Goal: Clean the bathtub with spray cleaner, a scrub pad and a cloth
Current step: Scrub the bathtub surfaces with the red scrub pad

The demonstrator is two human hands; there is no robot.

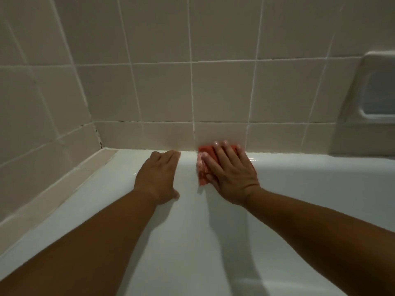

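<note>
Right hand (pixel 233 178) presses the scrub pad (pixel 205 151) with straight fingers, left hand (pixel 158 174) braces open on the bathtub rim (pixel 299 165); slick enamel could let either slip.

Entry: legible text, labels, brands, numbers, signs. I can read none on any surface in this view.
</note>
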